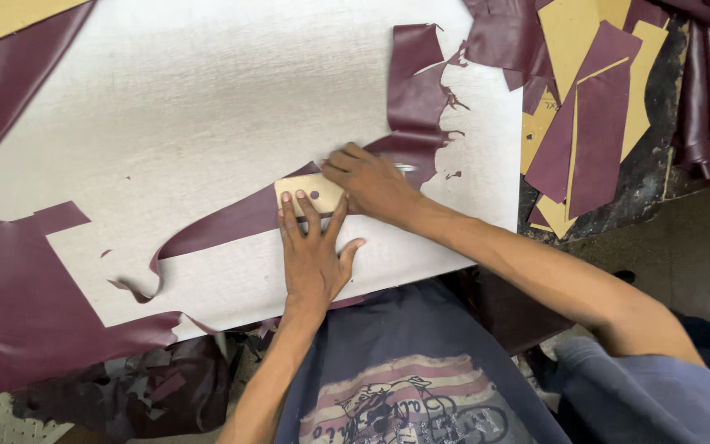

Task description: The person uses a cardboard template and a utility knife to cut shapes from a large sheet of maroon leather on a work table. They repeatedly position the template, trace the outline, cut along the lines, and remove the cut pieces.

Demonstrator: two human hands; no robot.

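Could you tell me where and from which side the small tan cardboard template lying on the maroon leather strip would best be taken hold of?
Probably the small tan cardboard template is best taken at its bare left end, coming from the left. It lies flat on the maroon leather strip; the left hand presses its near edge and the right hand covers its right end.

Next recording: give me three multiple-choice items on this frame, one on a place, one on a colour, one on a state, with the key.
1. Where does the tan template lie?
A. on the maroon leather strip
B. on the floor
C. on the stack at the far right

2. What colour is the board?
A. green
B. off-white
C. black

3. How is the left hand placed?
A. lifted off
B. clenched in a fist
C. flat, fingers spread on the template

Key: 1 A, the strip runs beneath the template; 2 B, its bare surface is pale; 3 C, the fingers press down while the right hand holds a thin tool at the template's edge.
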